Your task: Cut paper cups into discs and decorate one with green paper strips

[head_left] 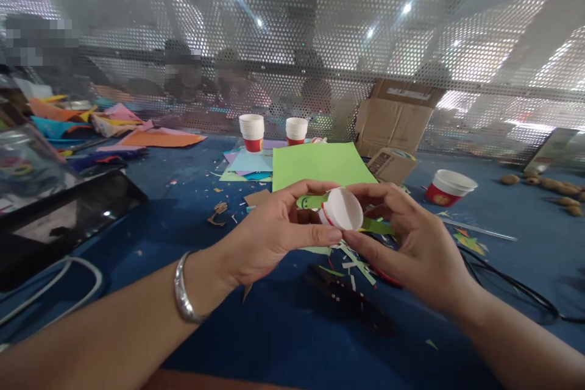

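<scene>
Both of my hands hold a small white paper cup point(343, 208) with a red band, tipped so its open mouth faces me, above the blue table point(192, 219). My left hand point(278, 228) pinches the cup's left side between thumb and fingers; a silver bangle point(183, 292) circles that wrist. My right hand point(411, 237) grips the cup from the right, fingers curled over the top. Green paper strips point(375, 225) stick out from the cup on both sides.
A green paper sheet point(320, 164) lies behind my hands, with two cup stacks point(251, 132) beyond and another cup point(450, 187) at right. Cardboard boxes point(395, 119) stand at the back. Dark scissors point(351, 298) and paper scraps lie below. A tablet point(59, 219) sits at left. People sit behind a mesh screen.
</scene>
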Tool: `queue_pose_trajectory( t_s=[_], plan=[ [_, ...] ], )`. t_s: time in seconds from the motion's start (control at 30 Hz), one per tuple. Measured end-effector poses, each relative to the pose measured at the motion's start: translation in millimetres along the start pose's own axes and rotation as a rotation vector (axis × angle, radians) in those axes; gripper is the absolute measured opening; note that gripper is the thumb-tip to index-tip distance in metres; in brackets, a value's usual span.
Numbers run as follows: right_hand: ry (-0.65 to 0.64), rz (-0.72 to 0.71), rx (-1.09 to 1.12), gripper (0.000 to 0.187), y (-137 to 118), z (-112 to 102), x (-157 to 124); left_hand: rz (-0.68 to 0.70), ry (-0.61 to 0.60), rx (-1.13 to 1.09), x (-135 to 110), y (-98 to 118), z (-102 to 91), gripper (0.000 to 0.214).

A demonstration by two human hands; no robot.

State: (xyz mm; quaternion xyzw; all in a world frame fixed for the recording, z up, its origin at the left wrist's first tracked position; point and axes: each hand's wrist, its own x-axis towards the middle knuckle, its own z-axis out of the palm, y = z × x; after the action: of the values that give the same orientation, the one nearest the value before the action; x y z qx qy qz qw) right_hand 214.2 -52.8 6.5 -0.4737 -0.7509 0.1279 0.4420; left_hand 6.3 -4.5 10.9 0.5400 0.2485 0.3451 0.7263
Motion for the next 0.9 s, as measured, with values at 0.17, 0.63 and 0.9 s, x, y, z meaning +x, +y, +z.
queue_pose_trajectory(
  t_s=[0.17,0.63,0.9],
  plan=[
    [-0.031,0.064,0.112,0.039,2.1,-3.7,-2.3,0.009,-0.044,-0.063,2.4,-1.6,-2.0,0.053],
    [-0.080,-0.223,-0.033,0.048,2.5,-5.3,-3.0,0.059,-0.113,-0.014,7.2,-7.0,-3.8,0.041],
    [-0.123,-0.145,0.107,0.041,3.9,-8.2,-2.5,0.027,-0.111,-0.041,6.8,-10.7,-3.7,0.033]
  ],
)
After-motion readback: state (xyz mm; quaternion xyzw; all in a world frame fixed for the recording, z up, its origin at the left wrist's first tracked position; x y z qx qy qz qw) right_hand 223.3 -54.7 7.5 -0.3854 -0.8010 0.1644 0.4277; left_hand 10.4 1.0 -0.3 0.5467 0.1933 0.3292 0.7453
